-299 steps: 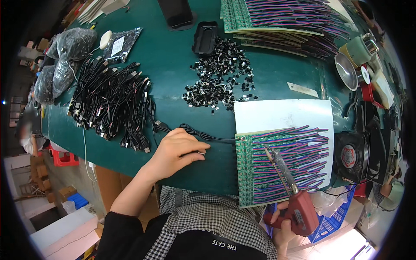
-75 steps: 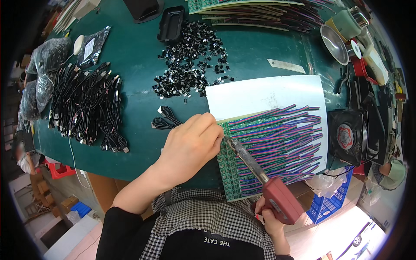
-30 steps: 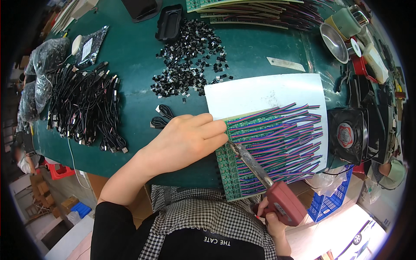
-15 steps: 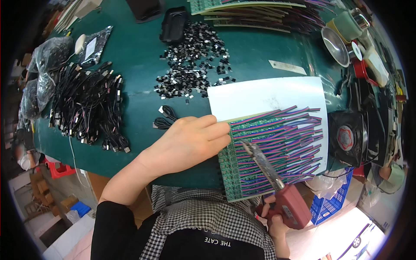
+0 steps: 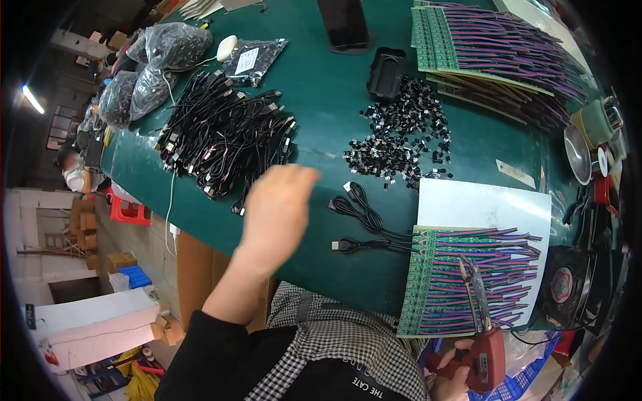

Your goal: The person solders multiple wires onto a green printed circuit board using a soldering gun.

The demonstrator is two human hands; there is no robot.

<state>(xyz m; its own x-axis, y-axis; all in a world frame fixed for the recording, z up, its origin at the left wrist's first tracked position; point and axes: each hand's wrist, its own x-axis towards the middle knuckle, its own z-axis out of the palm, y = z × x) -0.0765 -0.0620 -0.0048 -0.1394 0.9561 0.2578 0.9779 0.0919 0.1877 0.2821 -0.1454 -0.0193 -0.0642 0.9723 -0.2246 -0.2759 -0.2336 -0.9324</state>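
My left hand [image 5: 281, 207] is raised at the right edge of a pile of black USB cables [image 5: 221, 134], its fingers curled in and no object visible in them. My right hand [image 5: 453, 374] grips the handle of a red soldering gun [image 5: 487, 361]. The gun's long metal tip hovers over or rests on a panel of green circuit boards [image 5: 418, 287], among rows of pink, blue and dark wires [image 5: 495, 267]. Two black USB cables [image 5: 364, 212] lie left of the panel, their far ends reaching its upper left edge. Under the panel is a white board [image 5: 481, 200].
Small black-and-silver connectors [image 5: 394, 147] lie heaped beyond the cables, by a black tray [image 5: 386, 72]. Stacked wired panels [image 5: 495, 53] stand far right. A metal bowl [image 5: 578, 155] and a black fan [image 5: 565, 284] line the right side. Bagged parts [image 5: 157, 63] sit far left.
My left hand has left the panel's edge and moved left toward the cable pile, exposing a second cable by the boards. The view has swung left. My right hand still grips the soldering gun.
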